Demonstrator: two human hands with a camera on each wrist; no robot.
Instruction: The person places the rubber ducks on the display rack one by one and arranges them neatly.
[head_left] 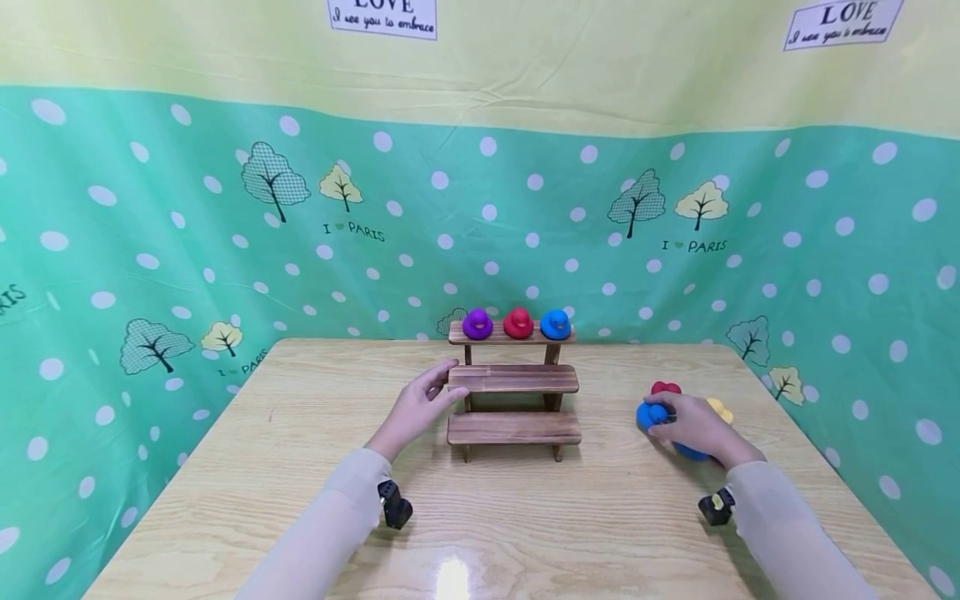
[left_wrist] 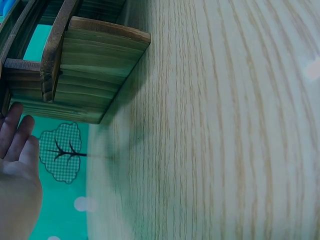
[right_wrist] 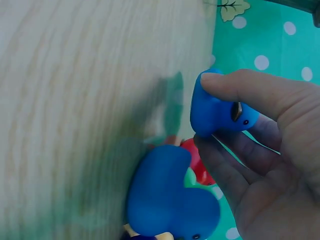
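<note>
My right hand (head_left: 697, 427) pinches a small blue rubber duck (right_wrist: 205, 112) between thumb and fingertips, at the right of the table. Close by sit a larger-looking blue duck (right_wrist: 160, 192), a red duck (head_left: 666, 387) and a yellow duck (head_left: 720, 409), partly hidden by that hand. At the left end of a three-tier wooden stand (head_left: 513, 427), my left hand (head_left: 416, 406) has its fingers extended, fingertips right at the middle tier's edge. Along the top tier stand a purple duck (head_left: 477, 324), a red duck (head_left: 518, 322) and a blue duck (head_left: 556, 324).
The stand rests on a light wood-grain table (head_left: 300, 500). A green and cream curtain (head_left: 487, 192) with dots and trees hangs behind the table and along its sides. Each wrist carries a small black camera (head_left: 395, 505).
</note>
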